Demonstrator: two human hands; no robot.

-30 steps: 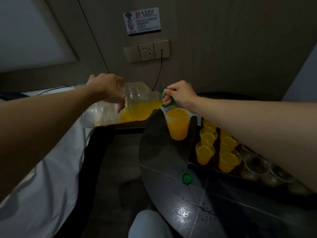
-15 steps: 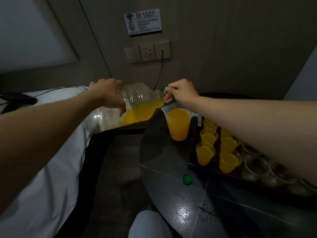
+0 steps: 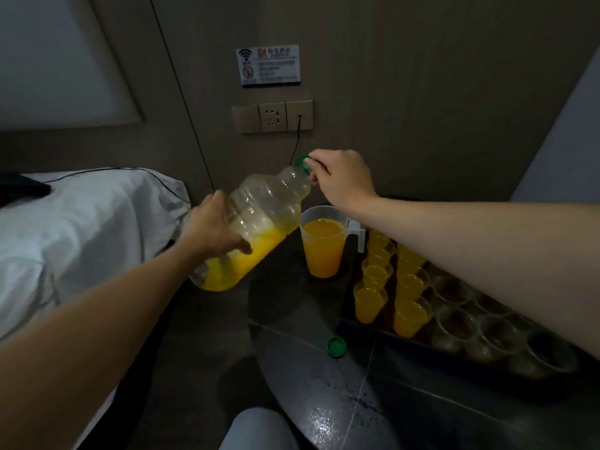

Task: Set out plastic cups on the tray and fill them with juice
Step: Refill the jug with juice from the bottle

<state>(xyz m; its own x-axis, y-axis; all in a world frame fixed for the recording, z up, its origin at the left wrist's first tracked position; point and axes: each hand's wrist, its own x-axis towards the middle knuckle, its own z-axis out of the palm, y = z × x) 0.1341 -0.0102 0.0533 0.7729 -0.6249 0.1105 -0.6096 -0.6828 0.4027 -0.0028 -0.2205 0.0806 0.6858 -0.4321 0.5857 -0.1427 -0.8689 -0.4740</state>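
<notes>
A big clear juice bottle (image 3: 259,219) is tilted neck-up, its orange juice pooled at the low end. My left hand (image 3: 212,230) grips its body from the left. My right hand (image 3: 341,178) pinches the green handle ring (image 3: 302,160) at its neck. Just right of the bottle stands a clear jug (image 3: 323,245) full of juice on the dark round table (image 3: 324,384). A dark tray (image 3: 422,344) at the right holds several small cups of juice (image 3: 370,298) and several empty clear cups (image 3: 454,323), partly hidden by my right forearm.
A green bottle cap (image 3: 336,346) lies on the table in front of the tray. A bed with white sheets (image 3: 81,228) is at the left. A wall socket (image 3: 272,116) with a black cable is behind the bottle. My knee (image 3: 256,430) shows at the bottom.
The bottle has swung from lying nearly level over the jug to neck-up, and the juice has run back to its base. My right hand rose with the neck; my left hand dropped lower.
</notes>
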